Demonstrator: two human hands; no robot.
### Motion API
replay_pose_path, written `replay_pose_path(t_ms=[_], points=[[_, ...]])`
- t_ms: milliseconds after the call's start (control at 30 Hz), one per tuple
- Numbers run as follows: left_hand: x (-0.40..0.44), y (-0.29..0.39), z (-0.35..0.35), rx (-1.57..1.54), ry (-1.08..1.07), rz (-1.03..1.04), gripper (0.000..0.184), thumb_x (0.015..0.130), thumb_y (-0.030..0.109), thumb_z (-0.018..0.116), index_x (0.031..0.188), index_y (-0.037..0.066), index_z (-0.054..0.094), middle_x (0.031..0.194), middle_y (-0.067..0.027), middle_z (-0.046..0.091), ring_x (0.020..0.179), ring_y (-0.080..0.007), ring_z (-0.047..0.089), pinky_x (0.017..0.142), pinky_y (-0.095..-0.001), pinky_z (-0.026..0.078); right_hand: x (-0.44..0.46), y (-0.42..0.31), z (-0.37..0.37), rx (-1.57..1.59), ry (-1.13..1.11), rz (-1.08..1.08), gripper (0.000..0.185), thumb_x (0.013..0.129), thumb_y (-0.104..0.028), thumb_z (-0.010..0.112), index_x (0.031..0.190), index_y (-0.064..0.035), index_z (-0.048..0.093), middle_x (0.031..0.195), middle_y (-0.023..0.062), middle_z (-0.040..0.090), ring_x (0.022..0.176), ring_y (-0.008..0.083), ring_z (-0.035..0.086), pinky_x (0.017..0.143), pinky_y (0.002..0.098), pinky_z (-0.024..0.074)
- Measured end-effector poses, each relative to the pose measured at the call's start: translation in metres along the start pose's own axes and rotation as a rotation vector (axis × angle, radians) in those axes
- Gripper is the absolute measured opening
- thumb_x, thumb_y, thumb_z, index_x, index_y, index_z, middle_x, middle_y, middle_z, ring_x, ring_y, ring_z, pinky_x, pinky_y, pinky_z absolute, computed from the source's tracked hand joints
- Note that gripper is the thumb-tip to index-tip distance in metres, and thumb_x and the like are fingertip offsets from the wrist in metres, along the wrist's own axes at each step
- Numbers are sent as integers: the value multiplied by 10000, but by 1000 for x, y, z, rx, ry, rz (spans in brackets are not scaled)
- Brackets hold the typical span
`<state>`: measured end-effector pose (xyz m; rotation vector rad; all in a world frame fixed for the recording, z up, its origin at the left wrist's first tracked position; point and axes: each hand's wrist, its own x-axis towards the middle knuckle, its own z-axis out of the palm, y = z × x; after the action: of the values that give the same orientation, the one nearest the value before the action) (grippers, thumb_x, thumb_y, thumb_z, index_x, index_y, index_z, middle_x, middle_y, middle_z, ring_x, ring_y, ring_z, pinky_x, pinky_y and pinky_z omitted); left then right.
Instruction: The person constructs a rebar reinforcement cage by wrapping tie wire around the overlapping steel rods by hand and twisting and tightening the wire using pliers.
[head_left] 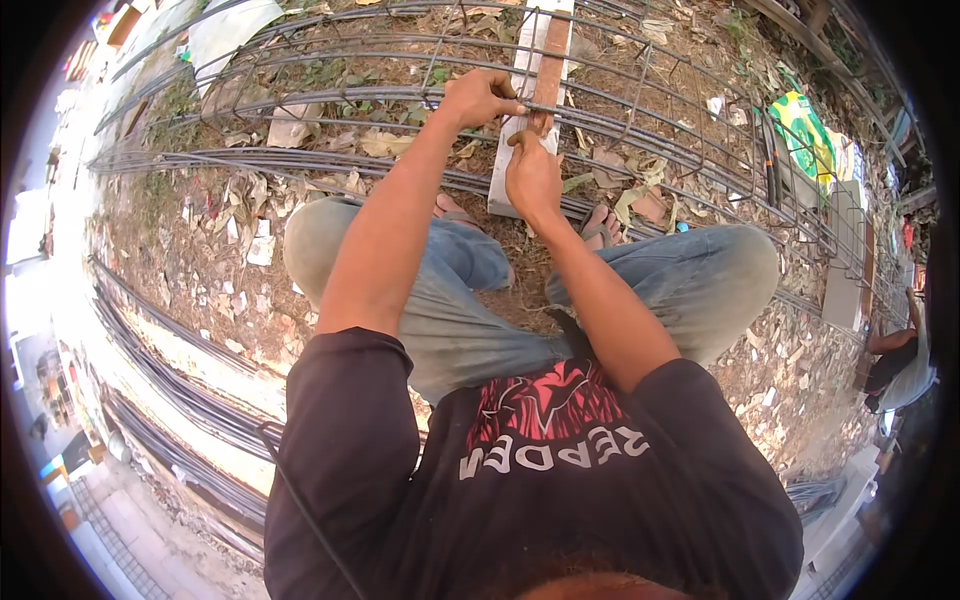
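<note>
A long cage of steel rebar (640, 120) with thin stirrups stretches across the ground in front of me. Under it lies a pale wooden plank (508, 165), with a narrow brown strip of wood (551, 65) on top. My left hand (482, 98) is closed around the near bars of the cage beside the plank, its thumb pointing right along a bar. Just below and to the right, my right hand (534, 176) is closed, fingers curled near the same bars over the plank. Whatever my right fingertips hold, if anything, is hidden or too small to make out.
Dry leaves and litter (260, 245) cover the ground. Bundles of long bars (190, 400) lie to my left and behind. A green and yellow sack (803, 132) and a grey block (846, 255) are at right, where another person (895, 360) is partly visible.
</note>
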<state>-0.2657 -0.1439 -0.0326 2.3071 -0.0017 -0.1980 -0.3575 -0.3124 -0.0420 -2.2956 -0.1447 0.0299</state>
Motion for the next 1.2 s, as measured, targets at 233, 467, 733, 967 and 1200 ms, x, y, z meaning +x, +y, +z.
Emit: replay_pose_path(t_ms=[233,467,733,967,1200], points=[[-1,8,-3,-49,-41,-60,385,761,349,912,972,68,752,964,-75,757,898,-192,695,798,-373,545,6,3,-8,-347,-260,-176,216,957,-139,503,1010,1,659,826,289,714,798,477,719,742,589,564],[-5,15,-2,-55,-39,-58,358,764,311,912,955,57,749,960,-78,754,910,-191,692,807,-371,543,-3,-9,-18,-336,-337,-218,213,932,-117,518,945,36,665,863,299,722,833,460,736,761,557,585],[-3,8,2,14,35,9,347,767,319,899,937,58,747,932,-62,755,898,-179,690,809,-353,530,1,-16,30,-172,-259,-66,289,985,-186,473,1030,21,671,919,309,721,876,506,708,782,591,562],[3,-2,4,-21,7,21,318,758,313,896,910,78,745,915,-45,751,856,-180,673,827,-386,499,41,-8,22,-414,-366,-355,242,940,-154,523,980,-10,713,929,255,739,880,432,734,772,553,576],[-13,11,4,41,74,19,352,772,331,885,955,60,753,967,-75,764,907,-221,709,831,-393,538,-1,-12,-39,-342,-407,-295,226,930,-123,524,960,-1,712,912,254,736,885,436,726,800,546,568]])
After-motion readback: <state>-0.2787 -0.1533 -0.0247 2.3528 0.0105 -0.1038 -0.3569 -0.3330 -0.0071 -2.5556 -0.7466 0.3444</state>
